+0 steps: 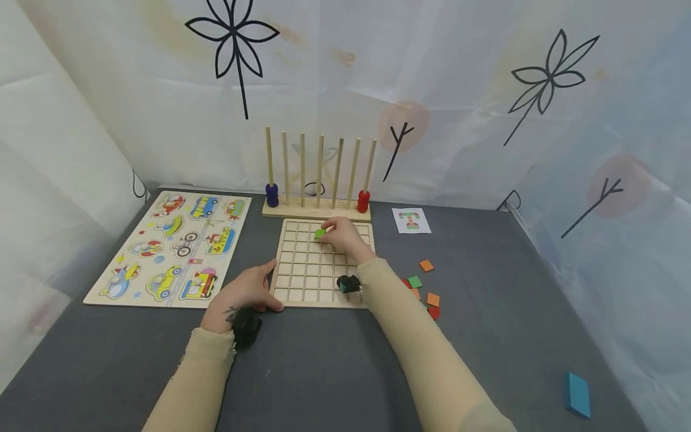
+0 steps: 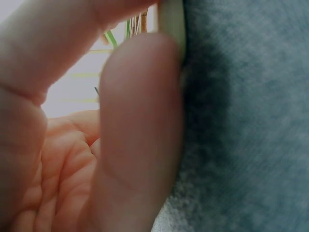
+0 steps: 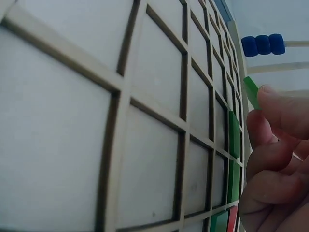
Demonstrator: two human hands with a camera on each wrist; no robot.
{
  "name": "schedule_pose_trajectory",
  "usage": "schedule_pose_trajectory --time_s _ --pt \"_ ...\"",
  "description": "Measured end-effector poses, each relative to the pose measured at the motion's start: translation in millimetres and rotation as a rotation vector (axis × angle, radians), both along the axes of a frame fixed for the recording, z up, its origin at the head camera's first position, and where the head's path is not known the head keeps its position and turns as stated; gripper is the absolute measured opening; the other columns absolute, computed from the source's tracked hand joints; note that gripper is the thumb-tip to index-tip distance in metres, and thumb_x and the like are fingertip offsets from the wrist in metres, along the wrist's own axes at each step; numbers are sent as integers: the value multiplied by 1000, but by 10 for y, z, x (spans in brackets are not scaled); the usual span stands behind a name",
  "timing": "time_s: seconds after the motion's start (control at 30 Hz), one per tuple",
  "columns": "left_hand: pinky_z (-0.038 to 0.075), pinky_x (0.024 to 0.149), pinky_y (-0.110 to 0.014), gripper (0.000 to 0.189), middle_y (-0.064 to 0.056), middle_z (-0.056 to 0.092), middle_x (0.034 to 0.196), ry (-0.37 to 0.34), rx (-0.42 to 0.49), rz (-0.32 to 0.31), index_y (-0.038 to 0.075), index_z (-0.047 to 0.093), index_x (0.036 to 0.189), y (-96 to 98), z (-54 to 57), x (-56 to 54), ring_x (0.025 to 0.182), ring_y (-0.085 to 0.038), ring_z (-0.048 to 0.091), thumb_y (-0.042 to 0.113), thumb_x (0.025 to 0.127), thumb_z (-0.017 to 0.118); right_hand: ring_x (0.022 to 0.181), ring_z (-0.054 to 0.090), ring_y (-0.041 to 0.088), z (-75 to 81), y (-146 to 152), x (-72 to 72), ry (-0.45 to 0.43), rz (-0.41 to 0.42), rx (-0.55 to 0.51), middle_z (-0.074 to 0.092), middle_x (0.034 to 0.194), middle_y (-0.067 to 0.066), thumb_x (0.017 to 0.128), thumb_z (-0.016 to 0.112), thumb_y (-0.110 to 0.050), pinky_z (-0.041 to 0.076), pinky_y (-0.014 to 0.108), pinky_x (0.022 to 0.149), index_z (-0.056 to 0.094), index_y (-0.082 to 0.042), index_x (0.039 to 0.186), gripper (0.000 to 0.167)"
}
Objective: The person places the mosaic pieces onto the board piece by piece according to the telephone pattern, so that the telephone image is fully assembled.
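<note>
A pale wooden grid board [image 1: 297, 269] lies in the middle of the dark table. My left hand [image 1: 248, 291] holds its near left corner, with the thumb [image 2: 142, 96] at the board's edge. Over the far rows, my right hand [image 1: 345, 237] pinches a green square tile [image 1: 320, 234] between thumb and finger. The right wrist view shows that tile [image 3: 250, 92] raised above the board. Seated in far cells are green tiles [image 3: 233, 134] and a red tile [image 3: 232, 220], which my right hand hides in the head view.
Loose tiles, among them an orange tile [image 1: 426, 265] and a red tile [image 1: 434, 312], lie to the right. A pattern card [image 1: 411, 220] lies behind them. A peg stand [image 1: 308, 210] borders the board's far edge. A vehicle puzzle [image 1: 135, 240] is left; a blue block [image 1: 577, 395] lies near right.
</note>
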State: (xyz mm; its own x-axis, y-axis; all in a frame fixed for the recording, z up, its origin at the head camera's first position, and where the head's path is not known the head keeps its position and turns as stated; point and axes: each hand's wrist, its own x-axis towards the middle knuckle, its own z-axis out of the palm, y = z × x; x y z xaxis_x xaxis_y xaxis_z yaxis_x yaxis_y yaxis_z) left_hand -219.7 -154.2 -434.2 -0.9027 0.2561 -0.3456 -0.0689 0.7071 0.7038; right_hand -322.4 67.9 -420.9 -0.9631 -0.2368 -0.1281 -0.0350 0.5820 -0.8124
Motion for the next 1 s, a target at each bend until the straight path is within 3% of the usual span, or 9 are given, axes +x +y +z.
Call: schedule_pose_trajectory --time_s 0.2,0.43,0.7,0.87,1.0 --pt "43 50 -29 109 -7 53 62 -1 -4 -8 4 17 148 8 6 -3 48 -16 51 17 63 84 80 54 17 7 -77 -27 28 -10 123 62 107 11 84 67 -13 43 27 67 63 -4 116 33" --pt "42 49 -29 108 -7 53 62 6 -14 -2 3 18 148 11 19 1 48 -16 51 16 63 84 100 54 21 16 -138 -50 23 -8 200 56 127 9 84 67 -16 44 36 84 65 -8 116 33" --pt "42 50 -29 109 -7 53 63 -4 -22 13 6 18 148 22 24 -5 48 -17 51 16 62 84 96 57 21 14 -182 -51 43 -13 285 59 123 7 84 67 -17 45 37 82 65 -12 116 32" --pt "42 50 -29 108 -7 53 64 -1 -19 4 5 18 148 21 26 -4 49 -17 51 16 63 84 107 57 22 2 -204 -71 49 -12 341 58 126 5 84 67 -18 45 38 86 66 -15 116 32" --pt "42 50 -29 108 -7 53 64 -2 -17 0 4 18 148 16 23 -4 49 -17 51 16 63 84 105 57 23 19 -209 -65 36 5 285 58 125 6 84 67 -17 46 35 82 65 -15 118 34"
